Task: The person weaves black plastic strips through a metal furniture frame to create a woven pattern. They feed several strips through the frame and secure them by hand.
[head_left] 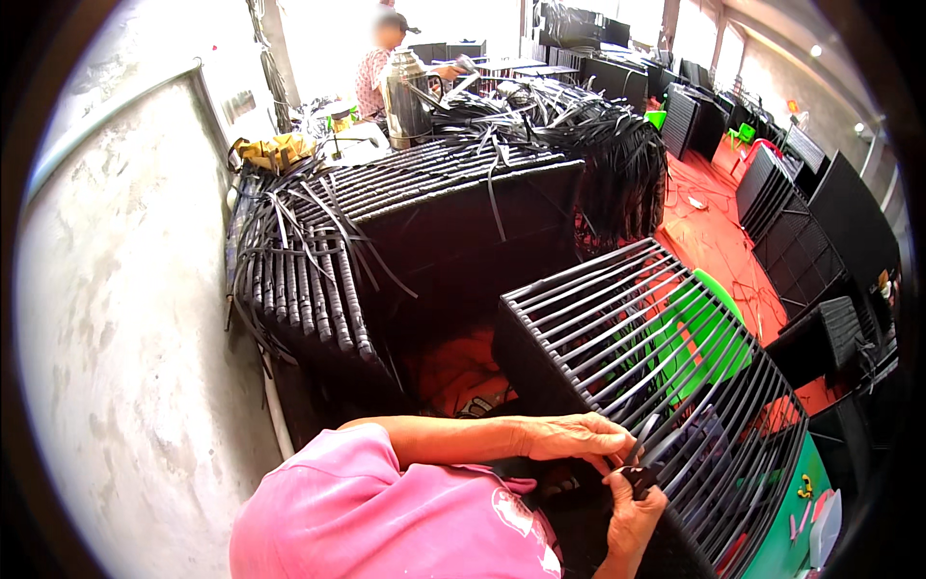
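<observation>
My left hand (582,437) reaches across from the pink sleeve. Its fingers are closed at the near left edge of a black slatted frame (617,333), on a grey-black plastic strip (658,439) that curves up over the slats. Just below, my right hand (634,516) is closed, its thumb up against a small dark piece (640,477); what kind of thing that is I cannot make out. The fingertips of both hands nearly meet. The frame has thin parallel bars across an open top and a dark woven side.
A large black woven piece (453,183) with loose strips stands ahead, carrying a metal thermos (405,99). A person (374,72) is behind it. A green chair (709,333) shows beyond the slats. Pale wall (125,318) on the left; black panels (801,241) on the right.
</observation>
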A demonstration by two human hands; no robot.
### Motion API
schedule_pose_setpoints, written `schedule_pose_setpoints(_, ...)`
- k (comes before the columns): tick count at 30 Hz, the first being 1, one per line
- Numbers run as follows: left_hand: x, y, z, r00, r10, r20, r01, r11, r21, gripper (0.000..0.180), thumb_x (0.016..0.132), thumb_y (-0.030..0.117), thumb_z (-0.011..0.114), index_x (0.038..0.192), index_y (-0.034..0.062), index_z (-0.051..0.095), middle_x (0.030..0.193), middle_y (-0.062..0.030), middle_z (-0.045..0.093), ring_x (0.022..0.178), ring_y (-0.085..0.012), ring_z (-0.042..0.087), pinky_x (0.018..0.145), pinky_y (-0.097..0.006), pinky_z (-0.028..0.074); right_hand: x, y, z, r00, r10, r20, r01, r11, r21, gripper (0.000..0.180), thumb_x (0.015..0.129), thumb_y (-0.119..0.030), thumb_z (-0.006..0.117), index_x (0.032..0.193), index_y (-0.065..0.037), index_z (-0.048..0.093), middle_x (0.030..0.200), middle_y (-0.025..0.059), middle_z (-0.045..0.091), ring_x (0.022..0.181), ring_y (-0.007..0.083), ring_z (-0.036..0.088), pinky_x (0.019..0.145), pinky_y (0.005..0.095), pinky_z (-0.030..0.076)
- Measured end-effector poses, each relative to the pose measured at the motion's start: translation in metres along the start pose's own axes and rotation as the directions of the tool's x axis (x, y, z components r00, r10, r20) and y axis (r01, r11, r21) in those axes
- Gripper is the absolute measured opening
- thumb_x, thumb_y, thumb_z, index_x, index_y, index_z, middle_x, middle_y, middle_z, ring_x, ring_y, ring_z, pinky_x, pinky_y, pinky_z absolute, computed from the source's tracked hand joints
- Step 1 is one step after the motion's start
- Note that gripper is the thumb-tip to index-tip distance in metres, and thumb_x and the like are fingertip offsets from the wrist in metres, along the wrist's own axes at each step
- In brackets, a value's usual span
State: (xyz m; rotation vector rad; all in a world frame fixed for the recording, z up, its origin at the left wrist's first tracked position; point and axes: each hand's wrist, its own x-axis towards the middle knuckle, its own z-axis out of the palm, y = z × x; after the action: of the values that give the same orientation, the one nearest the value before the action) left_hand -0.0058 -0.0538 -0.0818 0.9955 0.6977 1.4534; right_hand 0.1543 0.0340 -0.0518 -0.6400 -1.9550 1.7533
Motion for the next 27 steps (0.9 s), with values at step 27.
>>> schedule_pose_setpoints(27,0.016,-0.02,0.004,0.904,-0.014,-0.428,-0.06,0.986,-0.158,0.021,0.087,0.025,0.06,0.085,0.0046,0.062,0.071,-0.0015,0.061,0.062,-0.0085,0.054,0.057,-0.021,0.042,-0.01,0.019,0.01,0.995,0.05,-0.086,-0.047,0.998,0.039,0.019,0.077,-0.005,0.069,0.094,0.0,0.062,0.077,-0.0016,0.057,0.071,0.0074,0.052,0.067,0.0213,0.041)
